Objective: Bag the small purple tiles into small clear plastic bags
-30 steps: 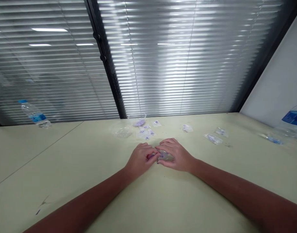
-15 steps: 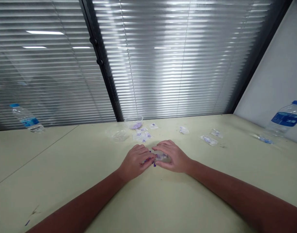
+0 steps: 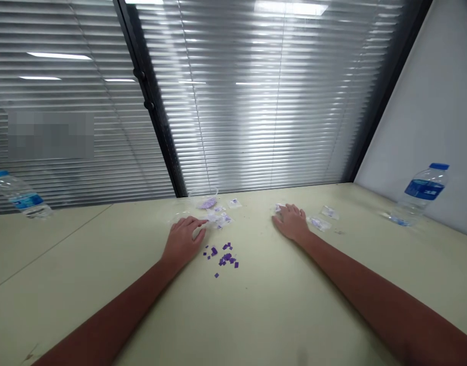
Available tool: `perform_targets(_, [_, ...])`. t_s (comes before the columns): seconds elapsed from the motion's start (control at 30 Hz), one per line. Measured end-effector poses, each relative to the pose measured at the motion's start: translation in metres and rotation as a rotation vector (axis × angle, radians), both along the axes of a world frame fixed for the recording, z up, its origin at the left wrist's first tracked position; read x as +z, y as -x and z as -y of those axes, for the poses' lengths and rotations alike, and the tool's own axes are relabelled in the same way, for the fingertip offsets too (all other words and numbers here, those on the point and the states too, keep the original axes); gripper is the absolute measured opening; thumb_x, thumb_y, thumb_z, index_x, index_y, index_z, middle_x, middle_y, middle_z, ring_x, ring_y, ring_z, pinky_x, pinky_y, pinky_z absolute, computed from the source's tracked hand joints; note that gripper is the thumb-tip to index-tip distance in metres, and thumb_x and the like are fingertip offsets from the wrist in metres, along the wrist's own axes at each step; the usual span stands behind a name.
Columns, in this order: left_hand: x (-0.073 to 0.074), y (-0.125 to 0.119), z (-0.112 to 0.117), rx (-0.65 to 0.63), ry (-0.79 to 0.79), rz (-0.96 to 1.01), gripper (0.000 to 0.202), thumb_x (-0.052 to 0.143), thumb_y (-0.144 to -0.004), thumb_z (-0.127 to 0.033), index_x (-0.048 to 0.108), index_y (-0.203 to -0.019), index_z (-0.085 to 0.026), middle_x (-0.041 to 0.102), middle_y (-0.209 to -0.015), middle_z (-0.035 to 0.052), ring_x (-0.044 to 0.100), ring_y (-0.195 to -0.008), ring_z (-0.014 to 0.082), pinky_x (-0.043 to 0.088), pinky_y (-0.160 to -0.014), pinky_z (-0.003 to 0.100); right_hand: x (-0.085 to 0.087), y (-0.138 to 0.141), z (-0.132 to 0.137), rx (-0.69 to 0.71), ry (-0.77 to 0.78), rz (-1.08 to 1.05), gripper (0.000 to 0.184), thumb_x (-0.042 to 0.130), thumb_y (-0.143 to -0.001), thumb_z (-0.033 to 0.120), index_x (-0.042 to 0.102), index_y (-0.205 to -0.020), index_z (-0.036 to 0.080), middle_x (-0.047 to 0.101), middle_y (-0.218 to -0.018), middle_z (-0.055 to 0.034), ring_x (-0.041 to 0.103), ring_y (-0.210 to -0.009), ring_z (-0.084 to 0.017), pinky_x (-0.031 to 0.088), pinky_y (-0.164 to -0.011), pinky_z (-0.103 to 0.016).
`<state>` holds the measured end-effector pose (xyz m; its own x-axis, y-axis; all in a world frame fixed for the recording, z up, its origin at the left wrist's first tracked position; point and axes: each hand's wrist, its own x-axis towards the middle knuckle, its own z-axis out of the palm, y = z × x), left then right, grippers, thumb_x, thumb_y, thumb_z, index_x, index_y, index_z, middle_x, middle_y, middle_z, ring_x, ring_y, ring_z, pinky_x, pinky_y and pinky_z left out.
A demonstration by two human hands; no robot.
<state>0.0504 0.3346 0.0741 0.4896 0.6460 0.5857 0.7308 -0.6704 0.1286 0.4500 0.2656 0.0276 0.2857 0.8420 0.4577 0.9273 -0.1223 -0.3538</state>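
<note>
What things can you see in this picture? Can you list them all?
table: one, pale green, under everything
purple bits: many, purple, on the table between the hands
bags: about six, clear, along the table's far part
cup: one, clear, far edge, purple stuff inside
bottles: two, clear with blue caps and labels, far left and far right
blinds: one set, silver-grey, behind the table
wall: one, white, right side
left hand: one, flat on the table, beside the bags
right hand: one, flat on the table, at a bag

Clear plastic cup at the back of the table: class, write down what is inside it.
Pale purple material lies in the clear plastic cup; the bottom beneath it is covered.
</note>
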Motion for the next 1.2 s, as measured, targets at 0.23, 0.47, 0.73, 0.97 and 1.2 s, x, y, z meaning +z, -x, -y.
perform_targets(0.23, [0.006, -0.013, 0.025, -0.136, 0.001, 0.058, 0.023, 0.059, -0.103, -0.032, 0.072, -0.121, -0.024, 0.074, -0.109, 0.0064, 0.068, -0.104, 0.0278, 0.048, -0.097, 0.044, 0.015, 0.023, 0.016, 0.449, 0.038, 0.035, 0.021, 0.067, -0.099, 0.045, 0.073, -0.111, 0.029, 0.079, -0.128, -0.003, 0.066, -0.133, -0.024, 0.045, -0.117, -0.045])
perform_targets(0.47, [0.012, -0.02, 0.044, -0.404, 0.031, -0.072, 0.016, 0.062, -0.105, -0.03, 0.072, -0.115, -0.025, 0.075, -0.112, 0.007, 0.067, -0.108, 0.0254, 0.047, -0.097, 0.041, 0.023, 0.06, 0.032, 0.785, -0.127, -0.064, 0.019, 0.069, -0.094, 0.029, 0.07, -0.113, 0.027, 0.078, -0.122, -0.0073, 0.062, -0.139, -0.031, 0.043, -0.116, -0.053])
perform_targets(0.73, [0.024, -0.023, 0.056, -0.576, 0.148, -0.117, 0.02, 0.073, -0.099, -0.034, 0.074, -0.117, -0.026, 0.074, -0.106, 0.0068, 0.068, -0.101, 0.0245, 0.05, -0.096, 0.038, 0.02, 0.031, 0.02, 0.432, -0.05, -0.058, 0.032, 0.056, -0.081, 0.013, 0.072, -0.108, 0.021, 0.076, -0.102, -0.006, 0.067, -0.104, -0.027, 0.045, -0.102, -0.048])
perform_targets(0.97, [0.019, -0.025, 0.054, -0.542, 0.147, -0.111, 0.014, 0.066, -0.106, -0.034, 0.077, -0.11, -0.026, 0.076, -0.104, 0.0073, 0.069, -0.101, 0.0237, 0.052, -0.096, 0.038, 0.021, 0.041, 0.022, 0.515, -0.053, -0.087, 0.035, 0.049, -0.086, 0.009, 0.078, -0.097, 0.025, 0.068, -0.07, 0.002, 0.064, -0.075, -0.02, 0.05, -0.091, -0.04])
perform_targets(1.2, [0.016, -0.024, 0.053, -0.528, 0.127, -0.107, 0.013, 0.066, -0.106, -0.031, 0.078, -0.109, -0.026, 0.075, -0.102, 0.0057, 0.069, -0.101, 0.0231, 0.05, -0.095, 0.038, 0.027, 0.061, 0.034, 0.609, -0.125, -0.159, 0.036, 0.049, -0.087, 0.004, 0.077, -0.085, 0.026, 0.076, -0.067, 0.0035, 0.067, -0.072, -0.021, 0.052, -0.089, -0.04])
